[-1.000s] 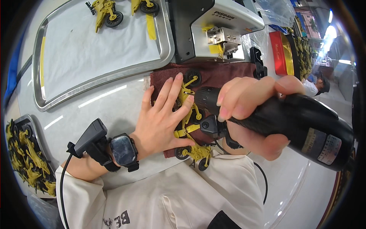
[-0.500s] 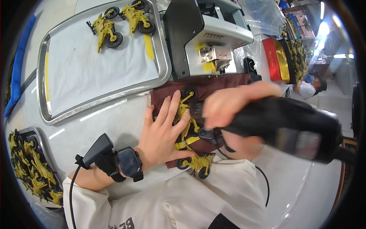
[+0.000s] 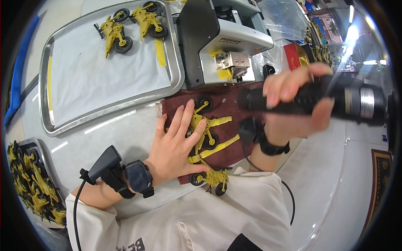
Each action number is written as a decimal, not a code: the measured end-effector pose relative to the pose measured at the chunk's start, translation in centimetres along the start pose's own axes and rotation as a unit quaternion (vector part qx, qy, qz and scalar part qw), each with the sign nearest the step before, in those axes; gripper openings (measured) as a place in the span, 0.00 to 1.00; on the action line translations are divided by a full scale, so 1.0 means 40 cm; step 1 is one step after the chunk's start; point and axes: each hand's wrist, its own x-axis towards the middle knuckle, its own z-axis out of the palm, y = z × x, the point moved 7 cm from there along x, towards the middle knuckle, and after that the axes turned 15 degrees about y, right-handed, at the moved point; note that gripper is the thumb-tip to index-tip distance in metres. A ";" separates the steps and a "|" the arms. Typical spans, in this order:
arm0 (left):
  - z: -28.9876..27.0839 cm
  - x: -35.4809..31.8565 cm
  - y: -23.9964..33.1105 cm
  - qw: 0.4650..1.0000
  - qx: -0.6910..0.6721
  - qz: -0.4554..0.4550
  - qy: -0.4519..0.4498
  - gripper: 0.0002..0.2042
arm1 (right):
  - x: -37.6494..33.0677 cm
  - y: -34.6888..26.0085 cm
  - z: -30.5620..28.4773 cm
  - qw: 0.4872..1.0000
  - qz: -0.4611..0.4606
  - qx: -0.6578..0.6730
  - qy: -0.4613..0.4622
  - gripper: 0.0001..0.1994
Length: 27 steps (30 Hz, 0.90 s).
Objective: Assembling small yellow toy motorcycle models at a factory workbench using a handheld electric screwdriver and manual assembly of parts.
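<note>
Lying on a dark red towel [image 3: 234, 106] near its left edge, a yellow toy bike [image 3: 207, 131] with black wheels has its long axis running from the towel's far edge toward the near one, its near end slanting slightly right. The left hand [image 3: 169, 148] is much the closer one: palm down with fingers spread, it rests its fingertips on the bike's left side, so the bike sits under and just to the right of them, without being gripped. The right hand [image 3: 293, 119], blurred, is curled round a black driver [image 3: 303, 100]. The driver is roughly level, its nose facing left toward the bike but well apart from it, over the towel's right part; whether a bit shows is too blurred to tell.

Two yellow strips [image 3: 226, 144] cross the towel to the bike's right. A second bike [image 3: 215, 178] lies at the towel's near edge, by the left thumb; contact is unclear. Beyond the towel's far edge stands a grey machine [image 3: 232, 37]. On the white table [image 3: 109, 125], a metal tray [image 3: 182, 69] at the far left holds two more bikes [image 3: 112, 35], and a smaller tray [image 3: 40, 154] at the left edge holds a heap of them.
</note>
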 end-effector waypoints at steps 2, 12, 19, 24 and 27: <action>0.000 -0.003 0.000 1.000 0.009 0.005 -0.003 0.52 | -0.043 -0.001 0.021 1.000 0.008 0.018 -0.018 0.32; 0.005 -0.006 -0.004 1.000 -0.001 -0.001 -0.005 0.52 | -0.071 0.072 0.029 0.996 -0.010 -0.093 0.010 0.32; 0.002 0.003 -0.003 1.000 0.000 -0.002 -0.008 0.52 | -0.070 0.126 0.029 0.995 0.035 -0.090 0.016 0.27; 0.001 0.004 -0.004 1.000 0.006 -0.003 -0.007 0.51 | -0.078 0.127 0.043 0.992 0.033 -0.117 -0.020 0.30; 0.006 0.003 -0.005 1.000 0.003 -0.003 -0.005 0.51 | -0.075 0.044 0.018 0.999 -0.041 -0.029 0.013 0.33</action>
